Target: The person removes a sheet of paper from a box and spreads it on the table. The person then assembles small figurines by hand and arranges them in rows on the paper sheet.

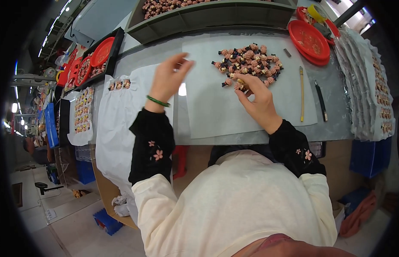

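My right hand [260, 99] pinches a small pink figurine [239, 86] between thumb and fingers, at the near edge of a loose pile of similar pink, dark and cream figurines [251, 60]. The pile lies on a white sheet [208, 111] on the table. My left hand [168, 77], with a green bangle at the wrist, hovers over the sheet's left side. Its fingers are bent, with the thumb apart from them, and nothing shows between them. Left of that hand, a white plastic sheet [126, 107] holds a short row of figurines [120, 85] near its far end.
A grey-green bin [208, 19] full of figurines stands at the back. Red dishes [309, 39], a yellow stick [302, 94] and a black pen [321, 100] lie at right. Filled plastic trays [358, 85] stack at far right; a black tray [116, 49] stands back left.
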Demonstrator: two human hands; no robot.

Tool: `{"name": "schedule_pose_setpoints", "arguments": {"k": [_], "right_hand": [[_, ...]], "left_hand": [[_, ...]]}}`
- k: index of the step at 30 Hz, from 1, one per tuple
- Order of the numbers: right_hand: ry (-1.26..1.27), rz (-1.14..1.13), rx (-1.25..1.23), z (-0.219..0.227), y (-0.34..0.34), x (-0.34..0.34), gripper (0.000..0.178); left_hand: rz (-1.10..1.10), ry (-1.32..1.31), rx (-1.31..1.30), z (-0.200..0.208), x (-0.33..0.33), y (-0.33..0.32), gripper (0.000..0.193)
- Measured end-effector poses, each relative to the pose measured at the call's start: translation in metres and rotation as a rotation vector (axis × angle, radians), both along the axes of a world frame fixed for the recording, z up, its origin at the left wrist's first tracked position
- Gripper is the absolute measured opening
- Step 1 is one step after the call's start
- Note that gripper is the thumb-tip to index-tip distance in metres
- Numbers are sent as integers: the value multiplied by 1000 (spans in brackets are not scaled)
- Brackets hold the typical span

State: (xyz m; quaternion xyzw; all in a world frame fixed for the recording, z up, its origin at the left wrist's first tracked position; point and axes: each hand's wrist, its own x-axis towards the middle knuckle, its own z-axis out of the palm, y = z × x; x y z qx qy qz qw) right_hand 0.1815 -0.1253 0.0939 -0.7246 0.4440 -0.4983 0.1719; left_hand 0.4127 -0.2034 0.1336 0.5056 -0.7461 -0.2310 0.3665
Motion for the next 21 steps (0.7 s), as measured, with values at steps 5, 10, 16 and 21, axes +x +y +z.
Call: {"name": "schedule_pose_setpoints", "arguments": {"k": [5,10,16,21], "right_hand": [[-91,-57,27,11,14,-9,41],[-482,10,291,-10,23,-18,45],[-374,-54,100,-21,29,-14,43],[-248,-14,74,-21,23,-14,39]], "left_hand": [[-237,215,479,-9,-92,50,22],[-256,860,576,-49,-107,67,19],[-290,1253,693,-67,-109,80,23],[-326,1382,805,-77,-103,76,26]]}}
